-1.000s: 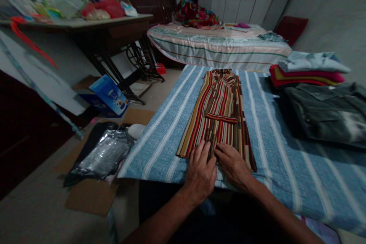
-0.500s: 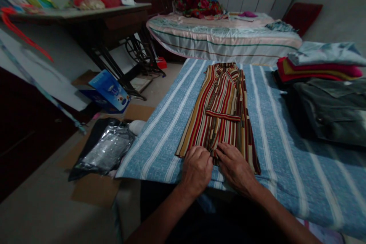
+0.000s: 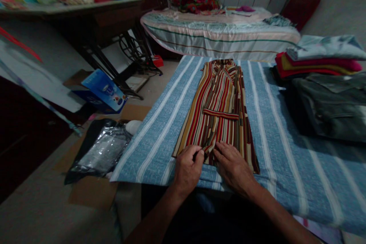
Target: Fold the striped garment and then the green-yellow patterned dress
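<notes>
A striped dress [image 3: 220,95] in red, tan, cream and black lies lengthwise on a blue cloth with white stripes [image 3: 160,122]. Its gathered top points away from me, and a striped belt [image 3: 220,114] crosses its middle. At the near hem, my left hand [image 3: 188,166] pinches a bit of the dress fabric between thumb and fingers. My right hand [image 3: 232,162] lies flat on the hem just to the right, fingers stretched out over the cloth.
Folded clothes [image 3: 320,65] and a dark folded garment [image 3: 334,103] are stacked on the right. Beyond stands a bed [image 3: 217,38]. On the left are a treadle table [image 3: 114,11], a blue box [image 3: 105,89] and a clear plastic package [image 3: 103,148] on cardboard.
My left hand has shifted slightly left and closed on the hem, lifting a small fold. My right hand stays nearly in place. The view has tilted a little.
</notes>
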A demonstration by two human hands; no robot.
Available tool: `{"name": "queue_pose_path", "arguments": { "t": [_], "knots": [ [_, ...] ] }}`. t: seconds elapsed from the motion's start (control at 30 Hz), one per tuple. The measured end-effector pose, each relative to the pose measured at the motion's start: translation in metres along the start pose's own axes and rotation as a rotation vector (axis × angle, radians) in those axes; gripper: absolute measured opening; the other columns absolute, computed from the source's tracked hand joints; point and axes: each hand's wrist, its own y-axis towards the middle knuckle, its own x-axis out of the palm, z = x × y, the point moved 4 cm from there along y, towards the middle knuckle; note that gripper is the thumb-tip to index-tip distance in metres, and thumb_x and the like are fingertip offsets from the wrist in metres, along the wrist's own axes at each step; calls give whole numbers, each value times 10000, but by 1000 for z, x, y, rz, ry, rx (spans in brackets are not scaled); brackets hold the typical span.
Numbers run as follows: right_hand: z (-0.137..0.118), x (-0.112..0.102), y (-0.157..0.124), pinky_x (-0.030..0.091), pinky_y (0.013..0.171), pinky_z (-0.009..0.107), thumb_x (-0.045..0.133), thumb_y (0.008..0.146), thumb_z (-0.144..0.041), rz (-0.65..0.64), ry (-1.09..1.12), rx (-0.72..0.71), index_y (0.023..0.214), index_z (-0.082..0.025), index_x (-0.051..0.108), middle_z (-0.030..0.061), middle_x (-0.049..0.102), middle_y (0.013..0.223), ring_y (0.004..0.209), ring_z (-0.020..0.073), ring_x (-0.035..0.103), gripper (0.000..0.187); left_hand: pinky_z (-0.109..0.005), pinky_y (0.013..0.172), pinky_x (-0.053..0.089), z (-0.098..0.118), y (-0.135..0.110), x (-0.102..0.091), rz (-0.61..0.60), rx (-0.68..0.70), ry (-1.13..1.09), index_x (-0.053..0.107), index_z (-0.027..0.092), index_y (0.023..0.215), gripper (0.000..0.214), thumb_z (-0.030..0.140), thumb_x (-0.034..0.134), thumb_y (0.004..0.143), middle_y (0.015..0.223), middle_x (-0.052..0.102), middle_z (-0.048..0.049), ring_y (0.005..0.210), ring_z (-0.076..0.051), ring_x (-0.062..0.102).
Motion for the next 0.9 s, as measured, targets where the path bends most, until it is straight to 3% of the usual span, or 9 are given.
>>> {"name": "queue_pose_path", "arguments": {
  "t": [0.17,0.47,0.63,0.9],
  "knots": [
    [1,0,0,360,1047,526,444,858,-133,-16,-7,-9,1180,-158,577,149,487,1348,1305,283,374,349,-366,832,490,10,-10,9,-54,247,81,621,167,847,142,172,480,862,858,677,-52,881,-192,621],
    [4,-3,-3,383,1022,538,441,879,-154,38,91,-63,1212,-153,542,170,473,1355,1302,285,379,348,-416,872,509,9,-19,10,-31,319,85,609,140,962,156,160,569,812,927,678,-83,951,-232,615],
    [7,-5,-5,391,1017,542,462,903,-199,87,171,-83,1156,-154,577,164,506,1326,1279,279,414,281,-371,906,513,2,-19,-9,36,334,88,596,139,993,182,103,540,823,949,675,-83,998,-204,607],
    [5,-11,-5,404,1019,526,516,894,-239,134,221,-38,1050,-160,620,153,572,1243,1215,273,487,203,-410,929,504,-25,-16,-46,42,326,235,586,157,1018,200,134,556,822,1048,653,-100,1070,-227,577]
  ]
}}
